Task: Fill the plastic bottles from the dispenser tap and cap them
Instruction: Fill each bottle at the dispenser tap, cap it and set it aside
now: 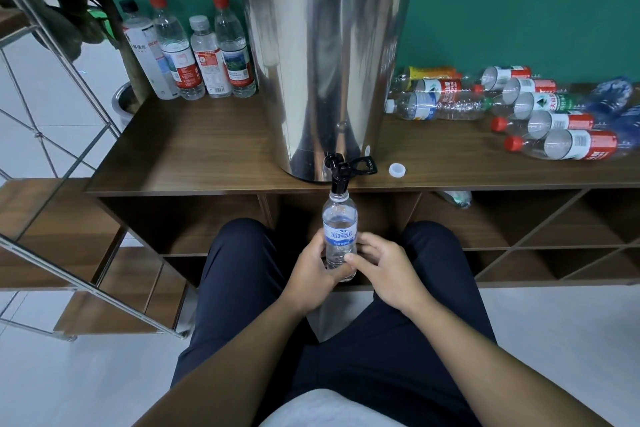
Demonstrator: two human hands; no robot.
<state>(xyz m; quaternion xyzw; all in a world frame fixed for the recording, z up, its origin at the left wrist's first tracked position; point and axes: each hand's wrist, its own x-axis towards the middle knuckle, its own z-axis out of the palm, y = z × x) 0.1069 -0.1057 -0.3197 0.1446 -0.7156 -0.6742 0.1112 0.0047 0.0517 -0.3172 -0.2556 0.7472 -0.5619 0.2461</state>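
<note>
Both hands, left hand (313, 270) and right hand (384, 274), keep a grasping grip on the uncapped bottle (339, 236) held directly under the dispenser tap (337, 173), filling. Its white cap (397, 170) waits on the counter (194, 149) right of the tap. Four capped bottles (194, 52) stand left of the dispenser (322, 62); many empty bottles (540, 114) lie right of it, so most work seems left.

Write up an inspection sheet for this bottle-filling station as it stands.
Surface: brown wooden counter, open shelves below.
Job's things: steel dispenser at the counter edge; black tap over the mouth of an uncapped blue-label bottle; loose white cap on the counter; four capped bottles upright at left; empty bottles lying at right.
Clutter: a bottle on the shelf below.
Grippers: left hand grips the bottle; right hand holds its lower part.
Cables: nothing seen.
Surroundings: green wall, metal rack, white floor.
</note>
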